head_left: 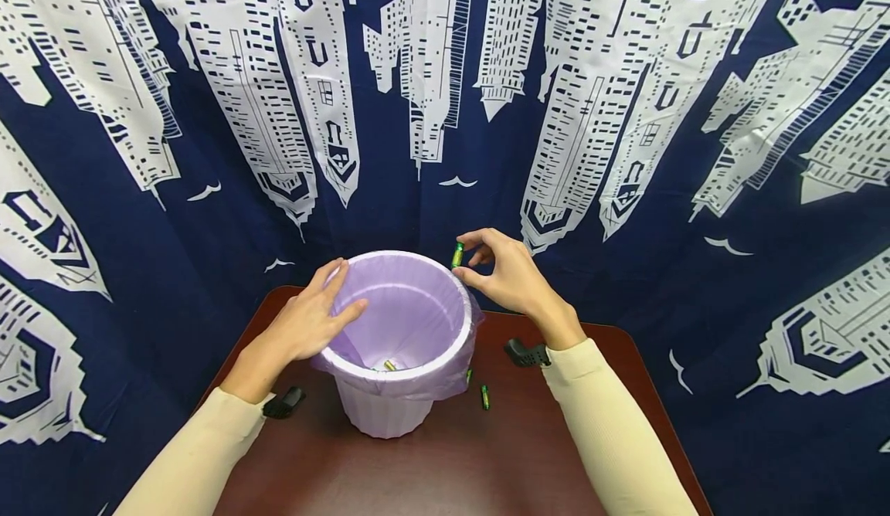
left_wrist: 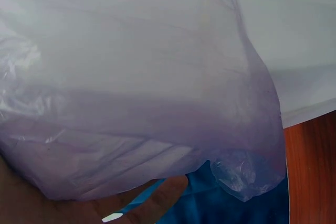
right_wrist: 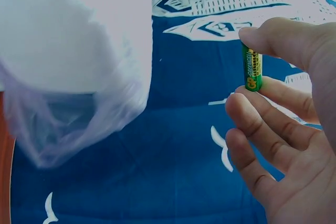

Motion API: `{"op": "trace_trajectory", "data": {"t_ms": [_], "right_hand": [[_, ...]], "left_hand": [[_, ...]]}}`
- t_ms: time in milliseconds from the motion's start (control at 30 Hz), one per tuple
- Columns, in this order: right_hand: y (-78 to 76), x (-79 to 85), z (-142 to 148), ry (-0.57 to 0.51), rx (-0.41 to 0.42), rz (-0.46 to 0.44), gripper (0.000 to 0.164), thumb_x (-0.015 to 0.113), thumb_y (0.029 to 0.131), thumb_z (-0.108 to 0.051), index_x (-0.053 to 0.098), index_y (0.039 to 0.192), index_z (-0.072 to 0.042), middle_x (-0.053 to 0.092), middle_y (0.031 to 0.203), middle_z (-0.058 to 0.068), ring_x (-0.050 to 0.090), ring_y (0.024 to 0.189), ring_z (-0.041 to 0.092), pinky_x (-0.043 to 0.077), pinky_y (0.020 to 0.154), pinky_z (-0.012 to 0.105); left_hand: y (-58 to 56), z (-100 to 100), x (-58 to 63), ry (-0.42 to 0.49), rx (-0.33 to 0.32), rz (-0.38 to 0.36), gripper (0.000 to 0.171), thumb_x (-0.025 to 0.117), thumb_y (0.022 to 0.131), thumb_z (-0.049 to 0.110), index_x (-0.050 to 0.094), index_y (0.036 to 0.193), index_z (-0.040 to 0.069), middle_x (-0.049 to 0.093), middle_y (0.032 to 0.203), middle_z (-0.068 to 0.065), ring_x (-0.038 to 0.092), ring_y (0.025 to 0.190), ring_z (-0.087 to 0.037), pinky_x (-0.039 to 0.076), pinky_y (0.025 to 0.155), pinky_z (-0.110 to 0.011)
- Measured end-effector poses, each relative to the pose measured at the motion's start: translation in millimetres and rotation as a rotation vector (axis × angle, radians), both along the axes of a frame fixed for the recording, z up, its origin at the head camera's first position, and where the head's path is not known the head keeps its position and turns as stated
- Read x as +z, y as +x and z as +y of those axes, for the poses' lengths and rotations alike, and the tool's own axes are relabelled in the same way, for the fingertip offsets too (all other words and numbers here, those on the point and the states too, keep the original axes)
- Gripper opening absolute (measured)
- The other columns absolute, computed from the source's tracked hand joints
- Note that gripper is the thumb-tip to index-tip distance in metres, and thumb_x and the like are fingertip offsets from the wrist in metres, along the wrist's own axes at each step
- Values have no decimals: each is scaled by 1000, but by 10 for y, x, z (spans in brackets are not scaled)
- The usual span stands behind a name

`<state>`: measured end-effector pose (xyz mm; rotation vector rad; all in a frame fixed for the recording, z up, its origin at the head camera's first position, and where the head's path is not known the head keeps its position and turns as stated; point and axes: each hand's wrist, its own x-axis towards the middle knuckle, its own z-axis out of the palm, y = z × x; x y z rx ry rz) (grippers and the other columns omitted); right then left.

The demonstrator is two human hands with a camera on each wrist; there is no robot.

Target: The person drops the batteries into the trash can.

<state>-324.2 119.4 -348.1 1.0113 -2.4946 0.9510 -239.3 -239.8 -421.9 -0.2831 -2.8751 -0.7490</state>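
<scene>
A white trash bin (head_left: 384,409) lined with a translucent purple bag (head_left: 445,383) stands upright on the table. My left hand (head_left: 304,320) rests at the bin's left rim, fingers fairly straight and thumb spread over the opening. In the left wrist view the bag (left_wrist: 131,119) covers much of that hand. Beyond the right rim, my right hand (head_left: 511,273) pinches a small green-and-yellow battery (right_wrist: 252,67) upright between thumb and fingertips. Inside, at the bottom of the bin, lies another battery (head_left: 389,364), partly cut off by the near rim.
On the reddish-brown table (head_left: 487,470), right of the bin, lies a green battery (head_left: 485,397). A second battery (head_left: 469,375) shows partly behind the bag's edge. A navy curtain (head_left: 417,215) with white city buildings hangs around the table. Black straps (head_left: 283,403) circle both wrists.
</scene>
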Motion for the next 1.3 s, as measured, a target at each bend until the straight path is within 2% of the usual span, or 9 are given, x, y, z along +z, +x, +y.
{"op": "trace_trajectory", "data": {"t_ms": [267, 533, 733, 1000, 1200, 1300], "right_hand": [[-54, 144, -302, 20, 80, -6, 50, 94, 99, -17, 76, 144, -2, 81, 139, 14, 81, 105, 31, 68, 105, 53], [-94, 214, -602, 117, 109, -48, 48, 91, 101, -21, 77, 144, -6, 81, 141, 10, 80, 109, 30, 66, 103, 45], [-121, 229, -770, 157, 131, -67, 49, 90, 102, -22, 77, 146, -7, 81, 140, 8, 78, 110, 29, 64, 102, 42], [-108, 170, -867, 200, 116, -97, 49, 92, 102, -24, 77, 146, -9, 81, 143, 5, 78, 111, 21, 64, 102, 41], [-109, 153, -878, 217, 111, -101, 50, 92, 102, -25, 77, 147, -9, 81, 137, 11, 80, 111, 24, 65, 105, 43], [-104, 138, -851, 275, 126, -137, 57, 93, 101, -28, 74, 151, -8, 81, 141, 13, 80, 118, 26, 66, 108, 45]], "left_hand": [[-3, -35, 28, -1, 1, -10, 95, 55, 117, 64, 24, 185, 5, 20, 195, -18, 58, 154, -64, 44, 129, -80], [-2, -42, 18, 1, 2, -15, 95, 54, 117, 64, 24, 185, 5, 20, 195, -18, 56, 157, -62, 43, 129, -81], [1, -34, 23, 3, -2, -18, 95, 54, 118, 65, 24, 185, 5, 20, 195, -18, 58, 154, -64, 46, 127, -80], [20, -17, 24, 5, 1, -34, 97, 52, 117, 67, 23, 186, 6, 19, 195, -18, 56, 156, -64, 45, 128, -81], [23, -11, 28, 0, -2, -26, 97, 52, 117, 67, 24, 185, 5, 20, 195, -18, 58, 154, -65, 47, 126, -81], [20, -7, 20, 0, -4, -23, 96, 52, 117, 67, 24, 185, 5, 20, 195, -18, 60, 152, -65, 48, 126, -80]]}}
